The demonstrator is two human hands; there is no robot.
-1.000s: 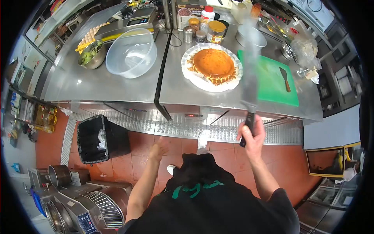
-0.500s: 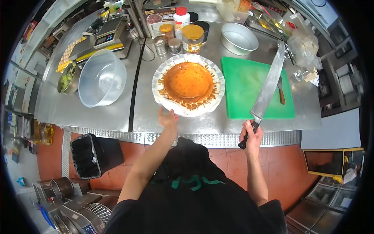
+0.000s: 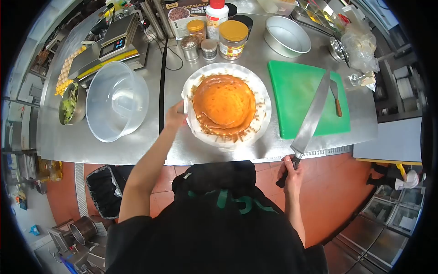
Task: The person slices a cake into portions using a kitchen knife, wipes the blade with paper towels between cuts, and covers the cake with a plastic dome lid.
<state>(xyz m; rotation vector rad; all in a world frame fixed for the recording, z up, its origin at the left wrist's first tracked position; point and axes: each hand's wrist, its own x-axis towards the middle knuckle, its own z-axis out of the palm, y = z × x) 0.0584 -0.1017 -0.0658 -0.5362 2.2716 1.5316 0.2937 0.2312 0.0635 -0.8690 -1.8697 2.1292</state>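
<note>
Between the clear plastic bowl and green rectangular board, I find the round golden-brown cake, left hand gripping its white plate, right hand holding a black-handled knife, narrow steel counter edge in front.

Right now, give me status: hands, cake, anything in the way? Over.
Left hand holding white plate's left edge. Right hand gripping long knife. Cake looks whole on the plate. Possible obstacle: wooden-handled tool on green board.
</note>
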